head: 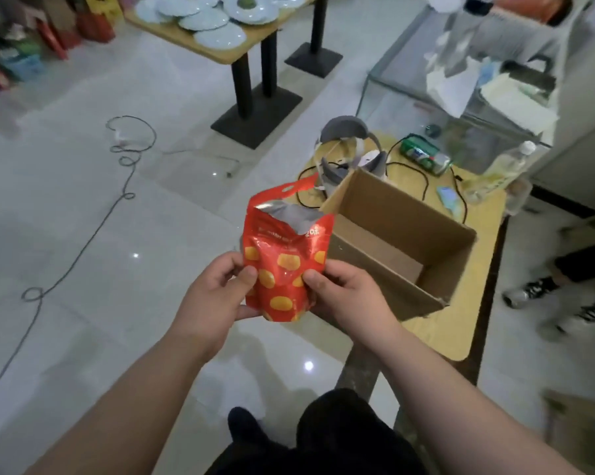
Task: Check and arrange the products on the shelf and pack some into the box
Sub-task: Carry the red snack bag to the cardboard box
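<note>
Left hand [217, 296] grips the lower left edge of the red pouch [282, 262], thumb pressed on the front, fingers curled behind. Right hand [344, 293] grips the lower right edge the same way, thumb on the front, fingers wrapped behind. Both hands are clenched on the pouch.

The pouch is upright in the air, printed with yellow-orange rounds, its top torn open with silver lining showing. It sits just left of the cardboard box [392, 207], overlapping the box's near-left corner in view; contact cannot be told.

The box stands open-topped on the wooden bench [436, 330], its bare brown floor visible.

Behind the box on the bench:
- grey headset [344, 145]
- green can [423, 154], lying on its side
- clear bottle [501, 169]
- black wires

A grey cable [83, 248] loops across the tiled floor. A far table carries pale plates [207, 18]. At right, another person's black-and-white shoe [529, 291].
</note>
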